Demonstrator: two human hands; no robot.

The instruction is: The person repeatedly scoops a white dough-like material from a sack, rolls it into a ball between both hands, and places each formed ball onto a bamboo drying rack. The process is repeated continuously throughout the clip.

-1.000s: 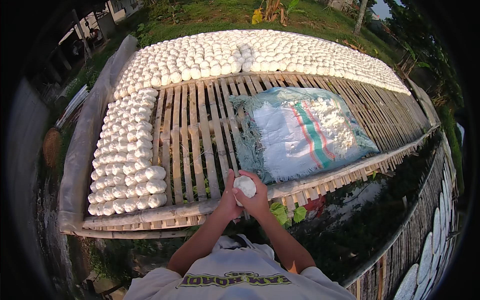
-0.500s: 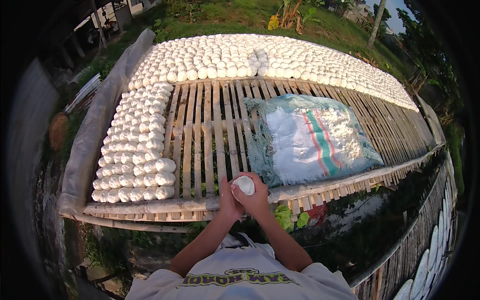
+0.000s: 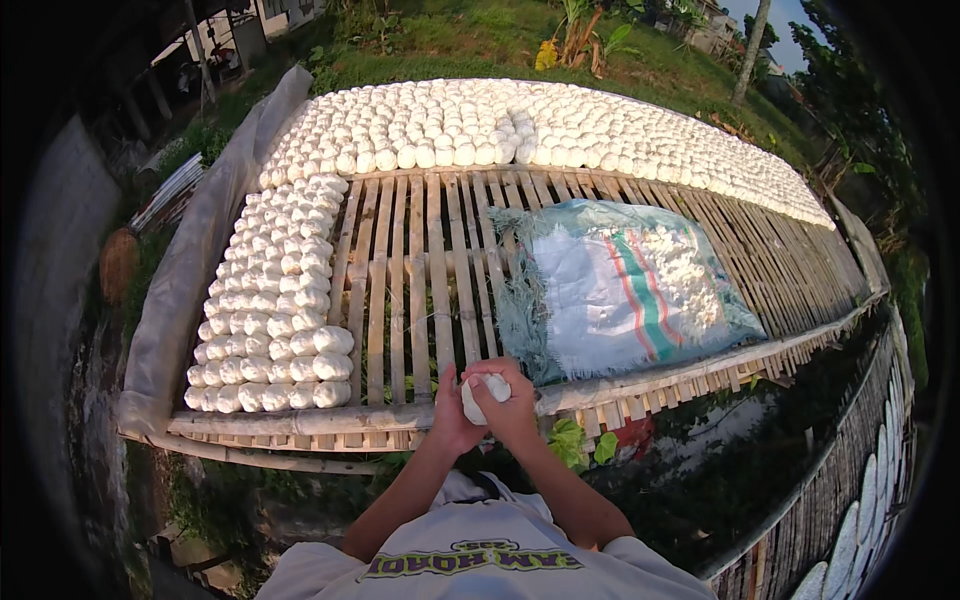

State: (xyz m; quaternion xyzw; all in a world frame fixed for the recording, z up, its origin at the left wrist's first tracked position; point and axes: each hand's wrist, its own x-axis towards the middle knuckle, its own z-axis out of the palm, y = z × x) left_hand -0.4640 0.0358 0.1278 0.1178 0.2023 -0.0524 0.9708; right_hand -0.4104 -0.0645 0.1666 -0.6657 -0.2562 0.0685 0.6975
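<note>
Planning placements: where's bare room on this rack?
Bare slats, gapped, between the left block of white balls and the sack; more slats right of the sack, bounded by the far rows and near rail. Crowded: left end, far side, and the sack's right part under white lumps.

Left forearm (image 3: 402,503) and right forearm (image 3: 567,492) slant inward from lower part of frame, elbows wider apart than wrists. Bare left grip (image 3: 453,422) and right grip (image 3: 514,408) cupped close together at lower centre, fingers curled. Right fingers arch across upper side; right thumb bent inward; left fingertips point up frame.
</note>
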